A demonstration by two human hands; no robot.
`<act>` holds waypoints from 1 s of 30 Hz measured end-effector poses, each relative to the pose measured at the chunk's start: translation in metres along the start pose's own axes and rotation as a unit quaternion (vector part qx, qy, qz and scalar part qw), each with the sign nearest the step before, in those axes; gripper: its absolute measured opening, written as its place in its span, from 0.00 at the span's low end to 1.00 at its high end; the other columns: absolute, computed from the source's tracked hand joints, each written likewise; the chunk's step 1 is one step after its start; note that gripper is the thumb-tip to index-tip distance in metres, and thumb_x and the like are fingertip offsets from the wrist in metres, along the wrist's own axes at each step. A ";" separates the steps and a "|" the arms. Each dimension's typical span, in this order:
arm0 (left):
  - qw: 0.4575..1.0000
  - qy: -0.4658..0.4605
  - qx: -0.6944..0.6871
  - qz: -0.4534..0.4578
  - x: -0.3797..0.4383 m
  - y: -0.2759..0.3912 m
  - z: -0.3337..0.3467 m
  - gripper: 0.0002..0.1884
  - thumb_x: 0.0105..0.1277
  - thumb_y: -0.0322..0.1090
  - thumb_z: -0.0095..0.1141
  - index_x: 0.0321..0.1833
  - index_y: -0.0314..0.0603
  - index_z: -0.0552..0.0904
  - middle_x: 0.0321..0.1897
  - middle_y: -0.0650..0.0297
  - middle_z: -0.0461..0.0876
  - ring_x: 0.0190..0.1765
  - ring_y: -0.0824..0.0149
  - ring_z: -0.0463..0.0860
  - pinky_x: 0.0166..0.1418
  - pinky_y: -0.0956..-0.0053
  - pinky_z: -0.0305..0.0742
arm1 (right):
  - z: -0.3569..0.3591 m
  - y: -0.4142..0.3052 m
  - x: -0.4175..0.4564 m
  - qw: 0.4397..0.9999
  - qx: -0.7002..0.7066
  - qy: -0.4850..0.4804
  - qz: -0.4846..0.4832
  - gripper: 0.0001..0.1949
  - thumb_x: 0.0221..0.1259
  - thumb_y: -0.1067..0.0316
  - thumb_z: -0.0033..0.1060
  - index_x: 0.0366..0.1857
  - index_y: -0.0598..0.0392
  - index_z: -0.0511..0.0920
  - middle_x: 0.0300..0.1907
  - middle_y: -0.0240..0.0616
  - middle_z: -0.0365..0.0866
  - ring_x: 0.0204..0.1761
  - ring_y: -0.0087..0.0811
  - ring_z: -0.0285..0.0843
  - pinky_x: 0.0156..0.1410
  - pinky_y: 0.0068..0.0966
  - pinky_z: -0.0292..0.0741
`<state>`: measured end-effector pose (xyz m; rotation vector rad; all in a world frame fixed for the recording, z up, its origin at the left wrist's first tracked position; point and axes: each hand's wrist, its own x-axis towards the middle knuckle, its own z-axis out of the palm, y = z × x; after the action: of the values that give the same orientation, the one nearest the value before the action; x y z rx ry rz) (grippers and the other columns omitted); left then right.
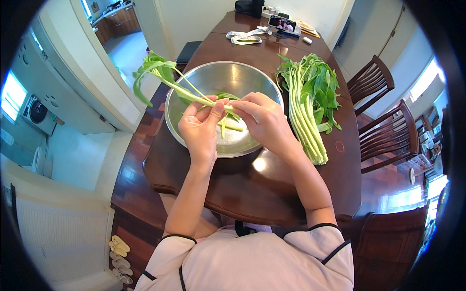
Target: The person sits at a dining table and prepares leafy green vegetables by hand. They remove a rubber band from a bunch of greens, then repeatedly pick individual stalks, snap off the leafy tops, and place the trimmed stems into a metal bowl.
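Note:
Both hands are over a large stainless steel bowl (255, 76) near the table's front edge. My left hand (202, 125) grips a leafy green vegetable stalk (182, 91), whose leaves stick out past the bowl's left rim. The fingertips of my right hand (264, 122) pinch the cut end of that stalk, close beside my left fingers. Beneath the hands, a short stem piece (233, 127) and some leaves lie in the bowl. To the bowl's right, a bunch of the same long-stemmed greens (305, 109) rests on the table, leaves towards the far end.
On the dark wooden table (233, 189) a red rubber band (339, 146) lies right of the greens. Farther back are a white strap (247, 37), a phone on a stand (282, 24) and a small white case (307, 40). Wooden chairs (387, 134) stand along the right side.

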<state>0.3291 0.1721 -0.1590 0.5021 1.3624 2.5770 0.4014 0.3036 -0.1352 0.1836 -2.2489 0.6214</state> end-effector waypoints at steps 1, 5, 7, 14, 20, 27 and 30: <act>1.000 0.000 -0.004 -0.001 0.000 -0.001 -0.001 0.13 0.69 0.28 0.64 0.52 0.31 0.78 0.42 0.50 0.88 0.43 0.67 0.88 0.49 0.76 0.84 | 0.000 0.000 0.000 1.000 -0.004 0.001 -0.005 0.05 0.58 0.74 0.66 0.36 0.58 0.86 0.33 0.41 0.82 0.37 0.44 0.81 0.41 0.36 0.78; 1.000 -0.013 -0.007 -0.013 0.001 -0.007 -0.003 0.12 0.69 0.29 0.64 0.50 0.33 0.78 0.42 0.50 0.88 0.41 0.67 0.88 0.49 0.76 0.84 | 0.001 0.001 -0.001 0.999 -0.029 0.010 -0.026 0.03 0.55 0.77 0.65 0.32 0.59 0.84 0.30 0.41 0.80 0.34 0.44 0.80 0.38 0.36 0.77; 1.000 -0.016 -0.016 -0.011 0.001 -0.007 -0.001 0.11 0.69 0.29 0.64 0.49 0.34 0.78 0.41 0.51 0.88 0.42 0.67 0.88 0.49 0.76 0.84 | 0.004 0.001 -0.001 0.998 -0.037 0.030 -0.035 0.03 0.53 0.78 0.65 0.31 0.59 0.83 0.29 0.41 0.80 0.34 0.43 0.79 0.38 0.36 0.77; 0.995 0.008 -0.096 -0.005 0.001 -0.009 0.003 0.09 0.70 0.28 0.63 0.49 0.35 0.78 0.42 0.53 0.87 0.43 0.66 0.88 0.50 0.74 0.86 | 0.014 0.001 0.000 0.993 0.017 0.102 -0.057 0.08 0.51 0.81 0.69 0.36 0.61 0.85 0.30 0.43 0.83 0.31 0.41 0.82 0.35 0.31 0.77; 0.997 0.030 -0.070 0.003 0.003 -0.006 0.000 0.11 0.69 0.28 0.63 0.50 0.35 0.77 0.44 0.53 0.86 0.45 0.65 0.88 0.51 0.73 0.86 | 0.006 0.007 0.001 0.998 0.044 0.034 -0.017 0.07 0.55 0.77 0.68 0.37 0.61 0.85 0.33 0.45 0.84 0.35 0.46 0.83 0.39 0.36 0.79; 0.999 -0.016 -0.048 0.015 0.001 0.000 0.003 0.16 0.67 0.26 0.65 0.54 0.34 0.74 0.45 0.52 0.86 0.48 0.65 0.86 0.54 0.73 0.83 | -0.001 0.003 0.001 0.999 0.033 0.011 0.009 0.06 0.56 0.76 0.67 0.37 0.61 0.85 0.29 0.44 0.83 0.34 0.47 0.82 0.38 0.37 0.78; 0.998 -0.048 -0.012 0.029 0.004 -0.006 -0.001 0.18 0.66 0.23 0.66 0.54 0.34 0.73 0.44 0.52 0.86 0.48 0.67 0.86 0.54 0.74 0.81 | 0.000 0.001 -0.001 1.000 0.011 0.014 -0.003 0.04 0.55 0.76 0.66 0.34 0.61 0.83 0.28 0.44 0.81 0.32 0.46 0.81 0.37 0.37 0.77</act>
<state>0.3249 0.1760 -0.1634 0.6627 1.3027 2.5744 0.4015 0.3049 -0.1360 0.1907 -2.2157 0.6417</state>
